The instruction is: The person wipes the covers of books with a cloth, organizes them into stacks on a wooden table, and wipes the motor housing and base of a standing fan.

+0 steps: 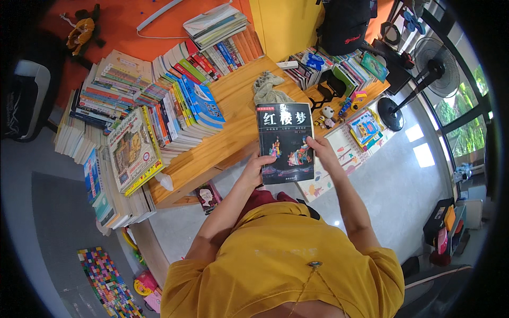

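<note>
Between my hands is a black paperback book (285, 147) with its printed front cover turned up towards me. The cover bears large white characters and small painted figures. My left hand (254, 169) grips its lower left edge, thumb on the cover. My right hand (323, 149) clasps the right edge, thumb on top too; the fingers behind the book are hidden. Just past the book's top edge lies a crumpled grey-green cloth (270, 87) on the wooden desk (234, 99).
Rows of books (179, 115) line the desk's left and back. A large picture book (135, 153) leans near the left corner. A toy panda (327, 112) and small toys sit right of the desk. Beyond stands a pedestal fan (435, 69). One book (208, 198) lies low under the desk.
</note>
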`<state>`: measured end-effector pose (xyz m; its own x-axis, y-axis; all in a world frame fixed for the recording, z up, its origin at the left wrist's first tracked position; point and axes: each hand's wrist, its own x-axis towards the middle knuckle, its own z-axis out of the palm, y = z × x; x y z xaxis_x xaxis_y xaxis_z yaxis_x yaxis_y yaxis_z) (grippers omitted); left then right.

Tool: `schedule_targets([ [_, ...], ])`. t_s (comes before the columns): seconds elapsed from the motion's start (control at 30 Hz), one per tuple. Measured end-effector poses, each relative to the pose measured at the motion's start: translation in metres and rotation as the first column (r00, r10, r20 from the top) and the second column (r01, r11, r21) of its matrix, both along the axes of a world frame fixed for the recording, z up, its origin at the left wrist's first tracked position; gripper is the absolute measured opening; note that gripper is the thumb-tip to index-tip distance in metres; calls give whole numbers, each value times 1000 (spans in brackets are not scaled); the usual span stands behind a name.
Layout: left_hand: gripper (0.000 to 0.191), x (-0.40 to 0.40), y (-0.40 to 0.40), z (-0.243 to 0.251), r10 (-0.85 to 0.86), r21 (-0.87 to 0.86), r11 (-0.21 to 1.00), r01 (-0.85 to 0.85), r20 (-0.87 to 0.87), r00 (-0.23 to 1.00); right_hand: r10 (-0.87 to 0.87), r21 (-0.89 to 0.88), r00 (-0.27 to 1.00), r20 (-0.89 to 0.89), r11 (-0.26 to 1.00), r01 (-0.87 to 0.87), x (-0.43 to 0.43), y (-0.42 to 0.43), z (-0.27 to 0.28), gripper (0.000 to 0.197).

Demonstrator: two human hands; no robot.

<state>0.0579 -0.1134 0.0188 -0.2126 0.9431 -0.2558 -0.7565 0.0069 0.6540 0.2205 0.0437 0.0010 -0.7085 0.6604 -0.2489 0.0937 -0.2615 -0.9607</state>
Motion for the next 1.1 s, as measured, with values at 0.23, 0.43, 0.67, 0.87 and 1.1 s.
schedule_targets([
  [0.23, 59, -11, -30, 3, 136, -175, 972, -159, -138, 981, -164, 722, 967, 197, 691, -30, -73, 85, -25, 40],
  [0.43, 64, -33, -54, 4, 215, -201, 950, -237, -126, 968, -371, 951, 895, 247, 269, -151, -183, 108, -68, 49],
  [0.67, 66, -23, -57, 8, 308, -235, 906, -351, -203, 929, -230, 819, 790, 569, 251, -517, -163, 117, -89, 54],
  [0.87, 69, -53, -54, -4, 320, -218, 906, -363, -207, 924, -138, 737, 988, -75, 660, 148, -120, 32, 26, 38],
  [1.1, 63, 10, -24, 12, 250, -113, 954, -280, -224, 942, -396, 882, 917, -50, 414, 227, -79, -5, -12, 25],
])
